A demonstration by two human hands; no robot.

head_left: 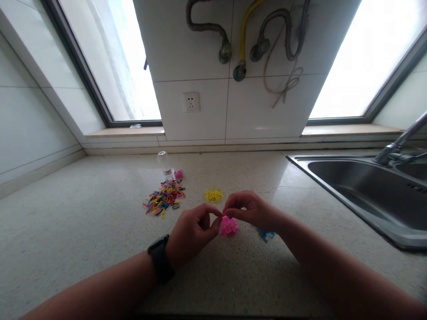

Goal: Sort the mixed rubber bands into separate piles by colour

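My left hand (196, 224), with a dark watch on its wrist, is closed in a pinch. Its fingertips meet those of my right hand (248, 207), also pinched. Between them a small red rubber band (223, 215) shows, mostly covered by the fingers. Just below the fingertips lies a pile of pink rubber bands (229, 226) on the counter. Behind the hands is a small pile of yellow rubber bands (214, 195). Blue rubber bands (266, 234) lie partly hidden under my right wrist. To the left spreads a larger heap of mixed-colour rubber bands (165, 198).
A clear plastic bottle (164, 164) and a pink clump (179, 174) are behind the mixed heap. On the right a steel sink (347, 182) with a faucet (396, 144) is set into the speckled counter (83, 222). The tiled wall carries a socket (191, 102) and pipes.
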